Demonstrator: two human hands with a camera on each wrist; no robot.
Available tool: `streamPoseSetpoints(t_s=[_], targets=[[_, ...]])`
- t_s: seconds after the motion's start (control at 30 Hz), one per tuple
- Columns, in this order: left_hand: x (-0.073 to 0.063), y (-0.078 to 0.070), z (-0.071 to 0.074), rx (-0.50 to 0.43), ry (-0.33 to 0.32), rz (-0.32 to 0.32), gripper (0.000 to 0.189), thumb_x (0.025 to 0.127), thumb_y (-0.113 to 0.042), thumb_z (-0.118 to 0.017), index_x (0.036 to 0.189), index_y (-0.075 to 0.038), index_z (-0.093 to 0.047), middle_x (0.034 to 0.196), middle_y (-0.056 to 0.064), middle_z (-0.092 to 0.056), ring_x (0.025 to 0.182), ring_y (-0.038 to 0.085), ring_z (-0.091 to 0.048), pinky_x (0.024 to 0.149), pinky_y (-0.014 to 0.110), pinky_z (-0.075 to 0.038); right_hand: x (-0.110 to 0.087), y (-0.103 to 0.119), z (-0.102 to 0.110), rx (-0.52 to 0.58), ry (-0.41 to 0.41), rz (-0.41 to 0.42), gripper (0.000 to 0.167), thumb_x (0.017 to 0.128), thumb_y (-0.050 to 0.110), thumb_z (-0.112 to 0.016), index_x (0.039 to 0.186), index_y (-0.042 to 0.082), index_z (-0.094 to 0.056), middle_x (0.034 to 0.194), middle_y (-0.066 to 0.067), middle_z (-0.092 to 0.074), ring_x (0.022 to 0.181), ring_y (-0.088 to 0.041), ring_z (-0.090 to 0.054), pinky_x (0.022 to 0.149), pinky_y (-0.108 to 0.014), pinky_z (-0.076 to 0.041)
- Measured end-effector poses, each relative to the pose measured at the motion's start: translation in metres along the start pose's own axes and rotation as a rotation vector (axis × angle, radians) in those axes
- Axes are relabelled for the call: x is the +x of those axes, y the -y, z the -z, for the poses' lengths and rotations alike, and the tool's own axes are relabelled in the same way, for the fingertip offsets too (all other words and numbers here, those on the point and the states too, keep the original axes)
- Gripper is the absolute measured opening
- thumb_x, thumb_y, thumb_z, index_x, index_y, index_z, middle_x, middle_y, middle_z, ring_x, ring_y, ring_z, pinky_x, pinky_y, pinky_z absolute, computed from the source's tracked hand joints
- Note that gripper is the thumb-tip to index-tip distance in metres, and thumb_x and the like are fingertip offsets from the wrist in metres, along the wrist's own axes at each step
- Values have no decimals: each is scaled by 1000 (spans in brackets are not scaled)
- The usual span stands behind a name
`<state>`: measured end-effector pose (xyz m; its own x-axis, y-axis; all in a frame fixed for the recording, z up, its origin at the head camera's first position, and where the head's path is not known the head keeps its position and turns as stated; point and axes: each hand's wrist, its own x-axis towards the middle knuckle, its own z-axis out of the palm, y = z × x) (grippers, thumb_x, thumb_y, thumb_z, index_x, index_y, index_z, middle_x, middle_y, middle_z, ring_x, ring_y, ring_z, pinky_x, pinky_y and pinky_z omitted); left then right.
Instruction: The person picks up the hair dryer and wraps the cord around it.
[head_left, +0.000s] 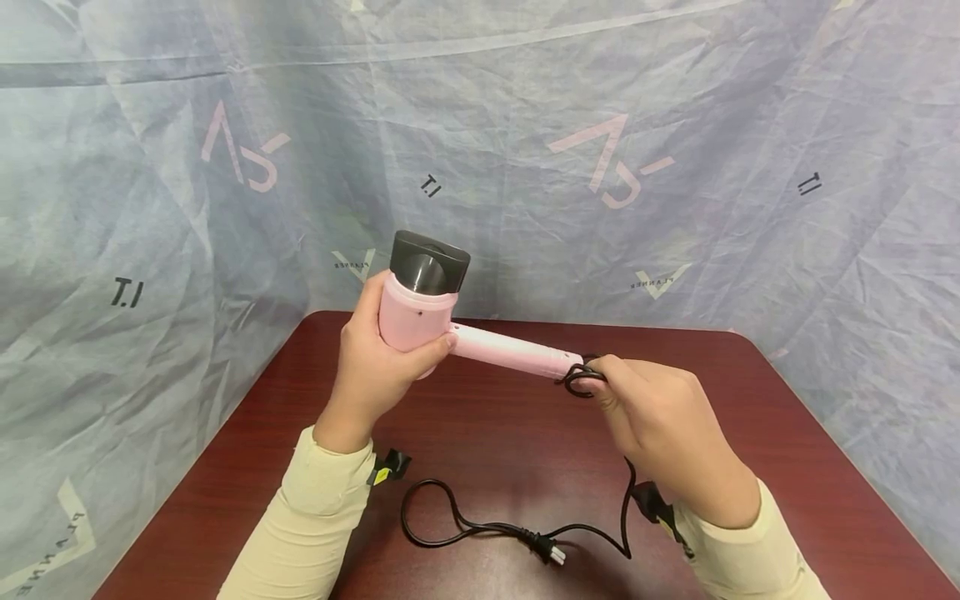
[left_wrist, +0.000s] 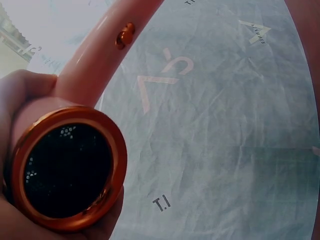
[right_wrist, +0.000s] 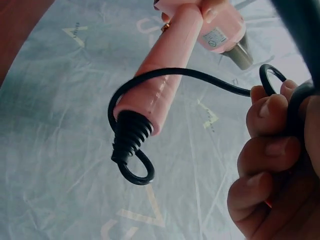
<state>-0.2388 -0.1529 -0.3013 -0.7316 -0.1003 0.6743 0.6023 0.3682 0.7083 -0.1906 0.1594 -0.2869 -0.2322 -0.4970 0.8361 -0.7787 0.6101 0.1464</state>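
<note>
The left edge of the table [head_left: 240,467] slants away from the near side toward the hanging cloth [head_left: 495,92], and a strip of red top shows between that edge and the left sleeve [head_left: 303,517]. In the middle there is wider room between the two arms, though the near part is taken by the slack cord [head_left: 429,544] and its plug [head_left: 545,547]. The far edge runs close along the cloth. On the right, more tabletop spreads from the right sleeve [head_left: 750,542] out to the slanting right edge.

The left hand [head_left: 367,362] wraps the body of the pink hair dryer [head_left: 412,321], its thumb at the neck where the handle [head_left: 513,350] begins. The dryer is held up above the table, with the dark nozzle [head_left: 429,265] rising past the grip and the handle reaching across to the right. Cord loops around the handle's lower end, by the ribbed collar [right_wrist: 131,134]. Just beside that end, the right hand [head_left: 667,417] pinches the cord between curled fingers; its thumb is partly hidden, so the exact contact is hard to judge.
</note>
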Motion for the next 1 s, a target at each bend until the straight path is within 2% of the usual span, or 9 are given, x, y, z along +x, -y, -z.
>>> streamPoseSetpoints(t_s=[0.2,0.3,0.4,0.6,0.73,1.0], targets=[[0,2,0,27,44,-9,81,70,-23,-97,138,-37,-55,109,-6,-68,89,16,-63,75,40,-55,-4,-8,-1,43,27,-40,40,111,39,-44,95,11,-68,68,13,-53,58,-2,-36,53,-21,-38],[0,3,0,26,59,-24,80,70,-23,-96,138,-36,-55,108,-5,-68,89,16,-63,75,39,-55,-6,-13,-1,52,30,-54,40,111,39,-44,96,12,-69,69,14,-54,59,-2,-36,54,-21,-39],[0,3,0,21,72,-35,81,70,-24,-96,138,-36,-56,108,-5,-69,88,16,-64,75,38,-56,-8,-17,-2,64,35,-59,38,111,39,-45,97,12,-69,71,14,-60,60,0,-41,55,-20,-41],[0,3,0,-15,125,-41,81,69,-22,-97,137,-37,-56,107,-9,-68,88,15,-65,74,35,-59,-10,-22,-2,107,39,-84,36,111,37,-46,97,15,-70,80,13,-69,67,1,-60,61,-20,-49],[0,2,1,-53,161,-48,81,68,-20,-98,136,-36,-56,107,-9,-68,89,16,-65,73,35,-60,-11,-25,-1,133,40,-101,35,110,37,-47,98,16,-71,83,13,-71,72,0,-64,66,-21,-51],[0,0,2,-135,213,-58,79,67,-16,-98,134,-33,-59,107,-6,-69,91,19,-66,79,35,-58,-12,-28,-2,151,40,-107,36,111,36,-46,97,13,-71,85,11,-74,75,-4,-69,67,-23,-52]])
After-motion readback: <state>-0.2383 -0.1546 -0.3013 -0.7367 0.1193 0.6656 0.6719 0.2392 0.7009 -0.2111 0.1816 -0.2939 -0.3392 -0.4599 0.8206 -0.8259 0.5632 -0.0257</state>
